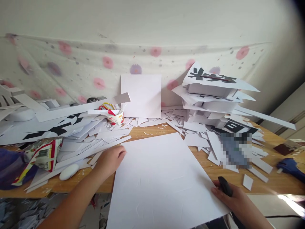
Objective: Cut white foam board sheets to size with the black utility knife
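Note:
A large white board lies in front of me, its near part reaching over the table's front edge. My left hand is closed at the board's upper left edge, fingers curled and partly hidden. At the right edge is my right hand, wrapped round a black-handled tool, with its fingers also touching the board. No blade or tip of that tool shows. Faint dents and creases mark the board's surface.
White offcuts cover the wooden table. A paper cup holds scissors. A square white panel leans on the wall. White letter boxes are stacked right, near a blue glue gun. A white mouse lies left.

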Demonstrator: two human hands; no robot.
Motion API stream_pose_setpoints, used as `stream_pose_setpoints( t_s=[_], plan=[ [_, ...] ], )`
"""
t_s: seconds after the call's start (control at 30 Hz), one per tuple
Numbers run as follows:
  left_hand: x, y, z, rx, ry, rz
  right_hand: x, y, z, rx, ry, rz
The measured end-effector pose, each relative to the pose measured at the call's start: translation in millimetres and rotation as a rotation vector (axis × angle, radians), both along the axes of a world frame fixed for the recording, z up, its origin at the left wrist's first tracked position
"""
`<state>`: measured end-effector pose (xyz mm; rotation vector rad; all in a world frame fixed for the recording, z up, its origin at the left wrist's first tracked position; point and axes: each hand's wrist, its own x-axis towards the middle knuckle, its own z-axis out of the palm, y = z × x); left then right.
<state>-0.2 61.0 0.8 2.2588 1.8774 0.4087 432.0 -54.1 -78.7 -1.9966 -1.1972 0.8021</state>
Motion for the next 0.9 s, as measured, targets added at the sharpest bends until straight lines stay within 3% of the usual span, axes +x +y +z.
stream_pose_setpoints(
  t_s=[0.2,0.33,0.53,0.77,0.9],
  plan=[
    [59,101,-20.6,0.052,-0.016,-0.137,1,-2,-3.1,0.028,0.0,-0.019],
    [73,145,-35.4,0.014,-0.025,-0.206,3,-2,-6.5,0.024,0.064,-0.055],
    [73,168,-43.2,-0.03,-0.026,-0.238,12,-1,-10.3,-0.05,0.126,0.011],
    [88,178,-38.6,-0.099,-0.075,-0.28,11,0,-14.6,-0.012,0.153,-0.002],
    [100,181,-43.7,-0.139,-0.05,-0.316,7,0,-7.9,-0.026,0.191,-0.025]
  ],
)
